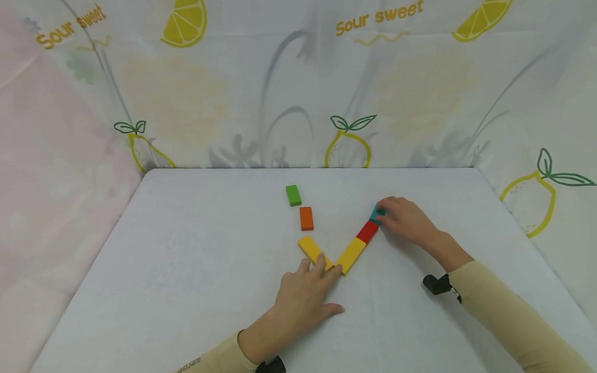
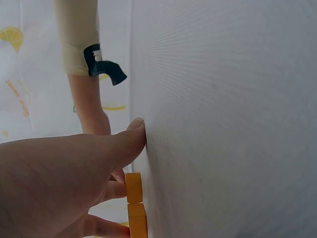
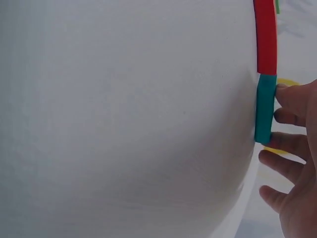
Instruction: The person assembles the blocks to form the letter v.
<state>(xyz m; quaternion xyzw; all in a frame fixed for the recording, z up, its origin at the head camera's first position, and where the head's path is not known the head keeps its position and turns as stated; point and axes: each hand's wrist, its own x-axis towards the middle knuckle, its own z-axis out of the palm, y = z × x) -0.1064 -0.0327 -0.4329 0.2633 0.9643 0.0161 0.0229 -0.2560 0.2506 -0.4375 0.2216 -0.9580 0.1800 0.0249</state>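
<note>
Two yellow blocks (image 1: 351, 255) lie slantwise on the table, meeting in a V. My left hand (image 1: 302, 299) rests over the point of that V, fingers spread, with fingertips touching both; the left wrist view shows the blocks' ends (image 2: 133, 187) side by side under the fingers. From the right-hand yellow block the line runs on with a red block (image 1: 367, 231), then a teal block (image 1: 373, 213). My right hand (image 1: 407, 221) pinches the teal block with thumb and fingers. In the right wrist view, the teal block (image 3: 265, 109) sits end to end with the red one (image 3: 266, 37).
Beyond the left-hand yellow block, an orange block (image 1: 306, 218) and a green block (image 1: 293, 195) lie apart from each other on the white table (image 1: 181, 271). A lemon-printed cloth (image 1: 252, 76) hangs behind the table's far edge. Both wrists carry a black camera mount (image 1: 436, 284).
</note>
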